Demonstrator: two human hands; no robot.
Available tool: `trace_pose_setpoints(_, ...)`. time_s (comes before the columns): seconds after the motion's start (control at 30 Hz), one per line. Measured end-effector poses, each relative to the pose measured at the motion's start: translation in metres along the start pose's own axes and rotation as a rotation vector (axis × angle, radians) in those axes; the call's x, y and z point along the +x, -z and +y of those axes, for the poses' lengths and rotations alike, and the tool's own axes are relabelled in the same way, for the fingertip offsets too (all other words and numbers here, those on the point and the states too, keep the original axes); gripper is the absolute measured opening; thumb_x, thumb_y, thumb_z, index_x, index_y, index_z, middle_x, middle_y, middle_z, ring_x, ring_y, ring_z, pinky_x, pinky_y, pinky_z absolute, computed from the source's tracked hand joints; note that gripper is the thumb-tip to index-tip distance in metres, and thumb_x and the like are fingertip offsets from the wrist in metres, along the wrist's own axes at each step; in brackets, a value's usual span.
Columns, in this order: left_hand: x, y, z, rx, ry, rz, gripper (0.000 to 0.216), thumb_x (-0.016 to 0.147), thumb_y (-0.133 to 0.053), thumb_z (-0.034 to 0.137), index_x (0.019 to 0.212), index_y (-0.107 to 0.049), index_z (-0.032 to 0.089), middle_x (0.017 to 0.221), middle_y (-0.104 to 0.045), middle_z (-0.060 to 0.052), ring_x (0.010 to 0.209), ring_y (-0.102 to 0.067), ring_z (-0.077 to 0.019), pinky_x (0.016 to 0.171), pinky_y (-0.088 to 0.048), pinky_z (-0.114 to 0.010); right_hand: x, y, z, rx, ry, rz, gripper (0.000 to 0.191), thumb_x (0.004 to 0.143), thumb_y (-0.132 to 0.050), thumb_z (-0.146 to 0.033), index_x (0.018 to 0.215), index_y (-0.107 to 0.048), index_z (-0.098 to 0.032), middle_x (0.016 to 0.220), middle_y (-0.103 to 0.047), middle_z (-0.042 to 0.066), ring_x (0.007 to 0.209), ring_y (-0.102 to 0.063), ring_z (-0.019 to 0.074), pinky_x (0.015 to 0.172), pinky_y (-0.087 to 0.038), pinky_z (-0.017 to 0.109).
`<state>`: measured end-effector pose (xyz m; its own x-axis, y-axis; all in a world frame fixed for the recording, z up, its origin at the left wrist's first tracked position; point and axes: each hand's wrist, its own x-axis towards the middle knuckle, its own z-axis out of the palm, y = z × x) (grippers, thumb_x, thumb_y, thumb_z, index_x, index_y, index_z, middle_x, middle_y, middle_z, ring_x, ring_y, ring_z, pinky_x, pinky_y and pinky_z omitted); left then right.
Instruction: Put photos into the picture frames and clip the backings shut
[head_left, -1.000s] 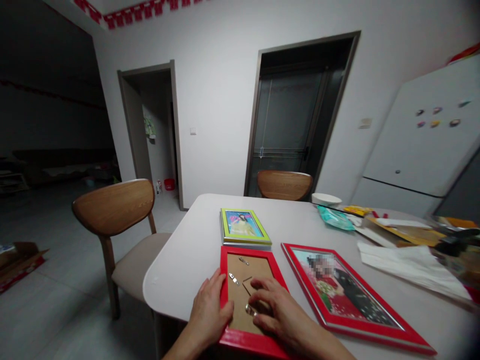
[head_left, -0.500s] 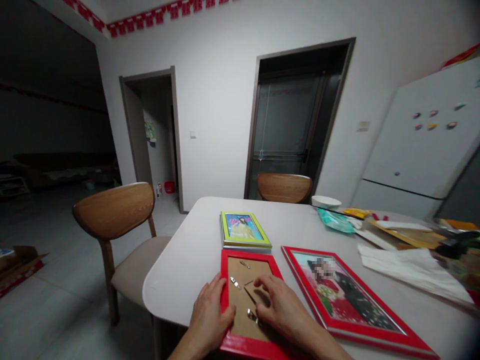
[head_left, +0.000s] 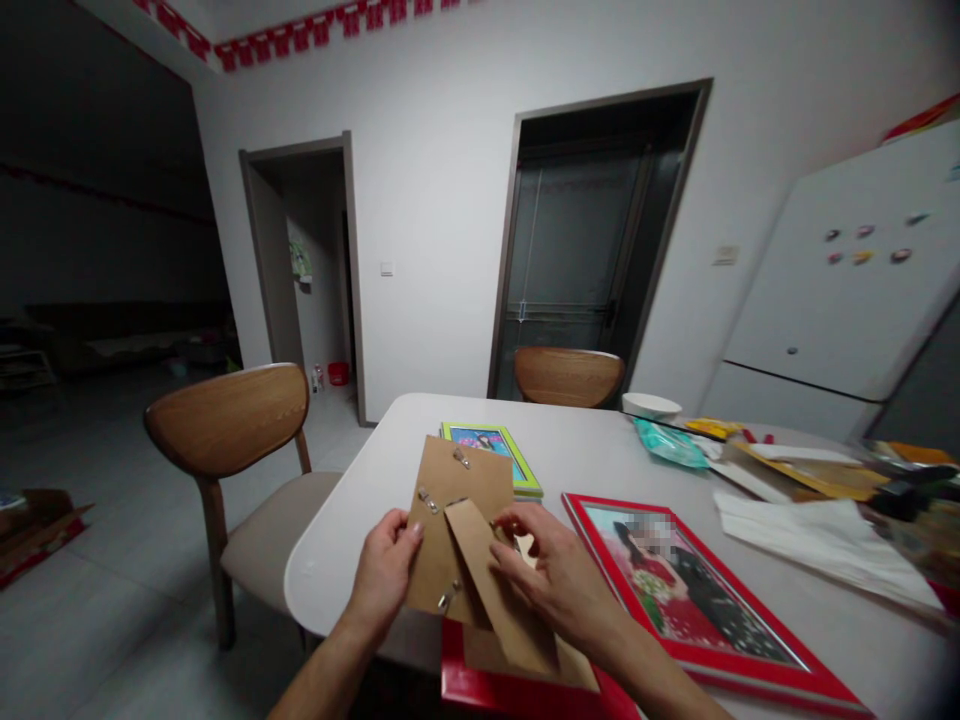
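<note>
The left hand is closed in a pinch, thumb on the near face, on the left edge of a flat, brown rectangular backing board, which is held up at a tilt between the two hands. The right hand has its fingers curled narrowly at the board's right side, against a long brown hinged strut that stands away from the board; whether those fingers pinch it or only touch it, I cannot tell. Three small, shiny metal clips sit on the board's face, two of them just right of the left hand's fingertips and beyond them, one nearer the wearer. Below and between the hands lies a glossy red rectangular picture frame, partly covered by the board and strut, with a beige panel showing inside it. Beyond both hands, partly behind the board, is a lime-green picture frame with a colourful print. To the right of the right hand, a larger red picture frame lies face up on the pale, round-cornered table. Farther off past that hand are a crumpled white sheet, a teal plastic packet and a white bowl.
</note>
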<state>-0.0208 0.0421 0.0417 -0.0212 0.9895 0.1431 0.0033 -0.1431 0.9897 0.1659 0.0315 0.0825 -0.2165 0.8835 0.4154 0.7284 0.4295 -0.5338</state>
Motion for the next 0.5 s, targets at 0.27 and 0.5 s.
trace_pose_setpoints(0.27, 0.001, 0.068, -0.028, 0.095, 0.112, 0.092, 0.022, 0.066, -0.051, 0.04, 0.067, -0.048, 0.018, 0.053, -0.057, 0.005, 0.049, -0.056, -0.0149, 0.048, -0.042, -0.023, -0.018, -0.003, 0.077, -0.299, -0.253, -0.149, 0.034, 0.071, -0.044, -0.03, 0.097, -0.056, -0.012, 0.096, -0.059, 0.013, 0.088, -0.054, 0.0225, 0.077, -0.038, 0.032)
trace_pose_setpoints(0.5, 0.006, 0.089, -0.037, 0.375, 0.117, 0.078, 0.024, 0.063, -0.05, 0.033, 0.082, -0.051, 0.017, 0.063, -0.061, 0.001, 0.065, -0.06, -0.0207, 0.062, -0.045, -0.029, -0.023, -0.012, 0.083, -0.346, -0.319, -0.188, 0.043, 0.068, -0.042, -0.023, 0.109, -0.048, -0.012, 0.101, -0.059, 0.014, 0.09, -0.055, 0.0225, 0.074, -0.038, 0.029)
